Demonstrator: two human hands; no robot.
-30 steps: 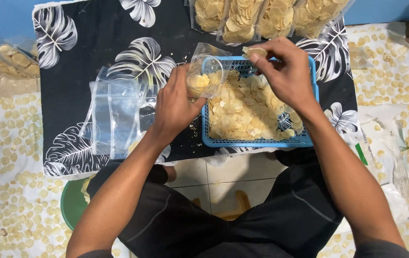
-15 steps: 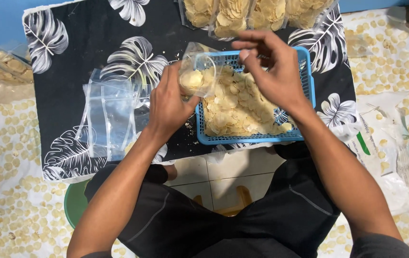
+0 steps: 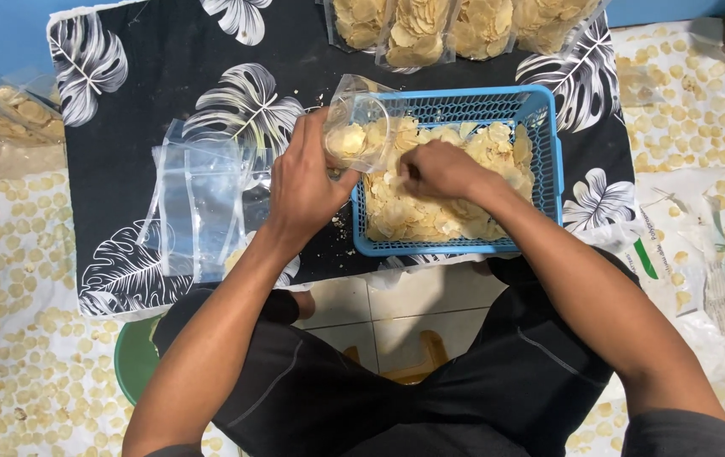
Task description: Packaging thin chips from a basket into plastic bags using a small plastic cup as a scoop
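Note:
A blue plastic basket (image 3: 546,145) full of pale yellow chips (image 3: 426,211) sits on a black cloth with white leaf prints (image 3: 159,76). My left hand (image 3: 305,188) holds a clear plastic bag (image 3: 361,127) open at the basket's left edge; some chips lie inside the bag. My right hand (image 3: 440,169) is down in the basket, fingers closed among the chips just right of the bag's mouth.
A pile of empty clear bags (image 3: 200,203) lies left of my left hand. Several filled chip bags (image 3: 455,30) line the cloth's far edge. Loose chips are spread on sheets (image 3: 15,254) at both sides. A green stool (image 3: 135,366) shows below.
My right hand came down from above the bag's mouth into the chips in the basket. The left hand kept hold of the bag.

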